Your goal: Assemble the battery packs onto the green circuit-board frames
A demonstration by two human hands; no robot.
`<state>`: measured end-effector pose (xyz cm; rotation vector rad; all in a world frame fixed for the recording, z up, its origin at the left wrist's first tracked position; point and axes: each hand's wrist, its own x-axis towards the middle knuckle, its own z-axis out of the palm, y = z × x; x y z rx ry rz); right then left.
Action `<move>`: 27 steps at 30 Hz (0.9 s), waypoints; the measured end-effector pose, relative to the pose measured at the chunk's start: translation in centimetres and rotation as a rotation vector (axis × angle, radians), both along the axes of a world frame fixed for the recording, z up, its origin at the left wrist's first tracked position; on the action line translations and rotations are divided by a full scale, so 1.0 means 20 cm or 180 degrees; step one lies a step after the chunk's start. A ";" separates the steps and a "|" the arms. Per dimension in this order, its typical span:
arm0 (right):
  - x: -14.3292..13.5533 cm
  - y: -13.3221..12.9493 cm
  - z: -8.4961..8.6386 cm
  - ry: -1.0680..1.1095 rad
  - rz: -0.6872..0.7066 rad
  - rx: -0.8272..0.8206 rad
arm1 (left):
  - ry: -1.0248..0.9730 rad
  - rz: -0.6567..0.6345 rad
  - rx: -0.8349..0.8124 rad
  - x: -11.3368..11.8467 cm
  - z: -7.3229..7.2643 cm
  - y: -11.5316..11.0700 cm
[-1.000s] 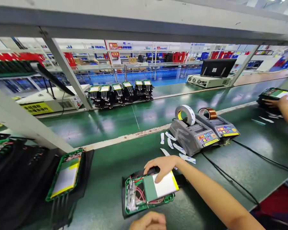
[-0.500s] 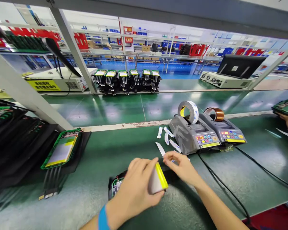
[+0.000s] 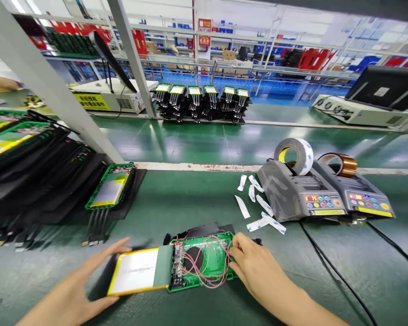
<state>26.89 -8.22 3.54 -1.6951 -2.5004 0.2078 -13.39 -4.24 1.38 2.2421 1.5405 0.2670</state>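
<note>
A flat battery pack [image 3: 138, 271] with yellow edges lies at the left end of a green plastic case [image 3: 204, 284]. My left hand [image 3: 75, 280] has its thumb and fingers spread wide around the battery's outer end, the thumb at its lower corner. Thin pink wires [image 3: 204, 267] loop over the case's inside, above a black round patch [image 3: 193, 258]. At the case's right end, my right hand [image 3: 253, 262] has its fingers curled closed where the wires gather; the fingertips are partly hidden. A small circuit board [image 3: 177, 267] sits at the case's left side.
Cut white tape strips [image 3: 242, 207] lie beyond the case. Right of them stand two tape dispensers [image 3: 295, 194] [image 3: 357, 185] with cables. A finished-looking green unit [image 3: 110, 185] and stacked black pieces [image 3: 54, 181] are at left. More units [image 3: 193, 102] stand beyond the ledge.
The battery, gripped upright by my left hand before, now lies flat with that hand spread around it. My right hand has come down onto the case. The view has shifted left.
</note>
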 end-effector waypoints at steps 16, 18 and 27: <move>0.04 -0.03 -0.12 0.1512 -0.0230 -0.0186 | -0.0111 -0.1894 -0.0701 1.14 0.32 0.29; 0.05 -0.03 -0.11 0.1662 -0.0323 -0.0336 | 0.0090 -0.2042 -0.1005 1.22 0.35 0.33; 0.05 -0.04 -0.14 0.1734 -0.0411 -0.0181 | 0.1213 -0.1901 -0.2312 1.42 0.34 0.36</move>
